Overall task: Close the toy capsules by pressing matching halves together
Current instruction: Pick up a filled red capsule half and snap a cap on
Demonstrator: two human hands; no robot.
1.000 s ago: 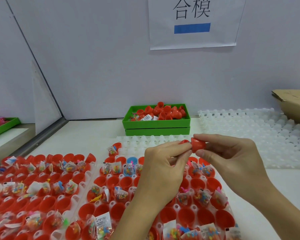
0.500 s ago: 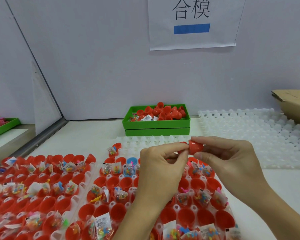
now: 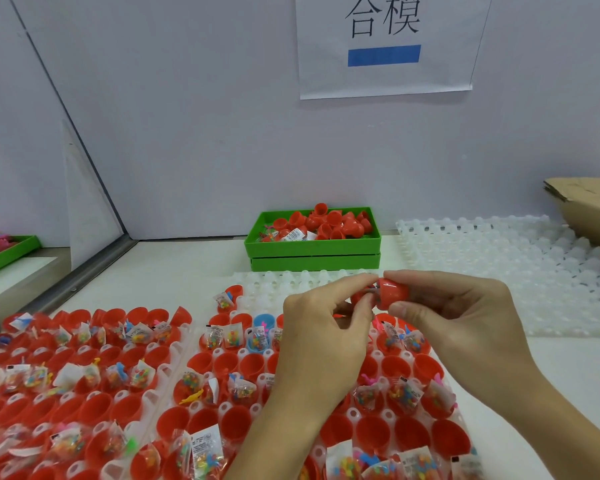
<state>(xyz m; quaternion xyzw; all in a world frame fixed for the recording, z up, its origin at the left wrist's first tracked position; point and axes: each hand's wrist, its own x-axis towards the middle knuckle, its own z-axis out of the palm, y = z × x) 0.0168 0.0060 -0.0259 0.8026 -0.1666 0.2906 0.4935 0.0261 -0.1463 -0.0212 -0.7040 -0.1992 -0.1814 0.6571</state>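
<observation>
While the two hands meet above the near tray (image 3: 463, 422), the red halves that one second ago touched only at their rims have now come closer together. The right hand (image 3: 465, 327) pinches the red cap half (image 3: 394, 294) between thumb and forefinger, and this half has moved a little toward the left hand (image 3: 323, 341) since the earlier moments. The left hand's fingers (image 3: 347, 284) are curled around the other half (image 3: 361, 297), which is almost hidden; only a small red part shows beside the cap. A thin gap with something coloured inside seems to remain between the halves, so I judge the capsule is not yet snapped shut and needs one more firm press. Behind the hands, the green box (image 3: 312, 251) of loose red halves stands unchanged.
</observation>
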